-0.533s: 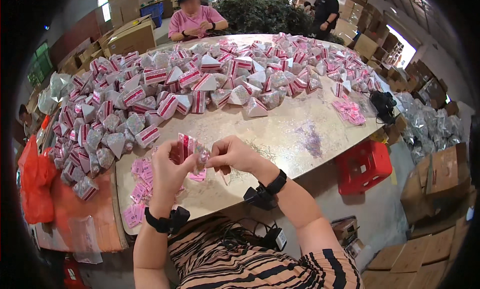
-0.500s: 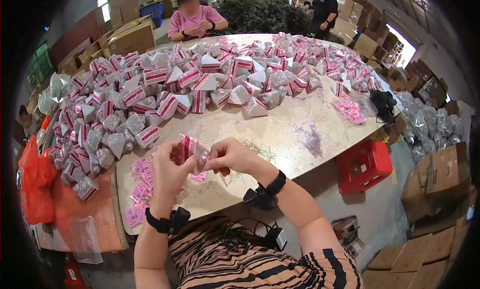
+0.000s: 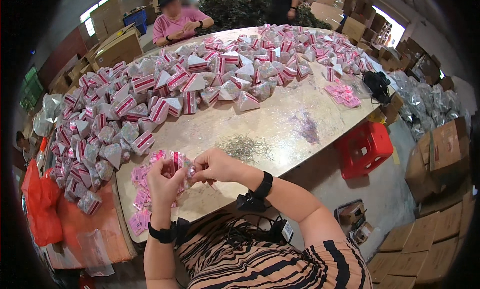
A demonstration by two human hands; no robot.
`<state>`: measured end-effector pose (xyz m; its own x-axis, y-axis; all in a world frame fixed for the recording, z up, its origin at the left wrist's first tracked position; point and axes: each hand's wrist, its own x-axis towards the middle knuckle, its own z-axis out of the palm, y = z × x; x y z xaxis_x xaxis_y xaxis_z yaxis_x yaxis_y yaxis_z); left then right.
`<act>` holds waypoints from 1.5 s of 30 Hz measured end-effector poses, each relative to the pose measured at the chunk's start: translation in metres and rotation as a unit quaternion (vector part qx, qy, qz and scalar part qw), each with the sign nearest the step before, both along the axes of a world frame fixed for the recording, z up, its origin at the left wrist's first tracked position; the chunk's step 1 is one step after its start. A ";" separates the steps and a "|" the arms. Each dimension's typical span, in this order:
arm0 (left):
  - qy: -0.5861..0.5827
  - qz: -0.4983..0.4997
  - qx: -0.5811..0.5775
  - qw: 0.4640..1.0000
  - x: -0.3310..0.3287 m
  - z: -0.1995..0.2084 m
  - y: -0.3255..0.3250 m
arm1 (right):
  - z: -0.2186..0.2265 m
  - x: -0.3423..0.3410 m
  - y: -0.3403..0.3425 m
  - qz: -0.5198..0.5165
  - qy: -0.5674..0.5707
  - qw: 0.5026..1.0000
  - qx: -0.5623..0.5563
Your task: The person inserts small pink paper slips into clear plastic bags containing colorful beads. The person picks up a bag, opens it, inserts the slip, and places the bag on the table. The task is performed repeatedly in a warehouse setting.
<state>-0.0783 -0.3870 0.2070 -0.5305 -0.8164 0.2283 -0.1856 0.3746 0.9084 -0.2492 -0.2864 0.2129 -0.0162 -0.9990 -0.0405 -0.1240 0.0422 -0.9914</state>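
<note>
My left hand [image 3: 163,183] is closed round a cake-slice ornament [image 3: 176,159], a glittery wedge with pink and white bands. My right hand [image 3: 219,165] pinches at the ornament's right side. What lies between those fingertips is too small to make out. Under and beside my left hand are many small pink printed tags [image 3: 141,195]. A heap of thin wire ties [image 3: 245,148] lies on the table just beyond my right hand. A large pile of similar cake-slice ornaments [image 3: 142,141] spreads over the table's left and far sides.
More pink tags [image 3: 343,94] lie at the table's right, near a black device [image 3: 376,86]. A red stool [image 3: 365,150] stands beside the table. An orange-red plastic bag [image 3: 41,201] hangs at left. Cardboard boxes [image 3: 425,244] fill the right side. A person in pink [image 3: 177,24] works across the table.
The whole view has shifted a little. Both my hands stay together at the ornament, and the thin strip that hung below my right fingers no longer shows clearly.
</note>
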 end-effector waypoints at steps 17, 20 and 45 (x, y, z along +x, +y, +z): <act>-0.033 -0.080 0.036 0.996 0.013 -0.009 -0.006 | 0.108 -0.287 0.113 -0.474 -0.105 0.841 -0.241; -0.034 -0.070 0.049 0.996 0.019 -0.014 -0.004 | 0.098 -0.265 0.113 -0.483 0.030 0.852 -0.200; -0.238 0.259 -0.305 0.885 0.196 0.015 -0.114 | -0.061 -0.031 0.081 -0.114 0.576 0.800 -0.123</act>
<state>0.1177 -0.5008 0.2219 -0.2748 -0.7803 0.5619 -0.7832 0.5206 0.3399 -0.2802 -0.2056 0.1518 -0.0834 -0.9403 0.3299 -0.9785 0.0146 -0.2056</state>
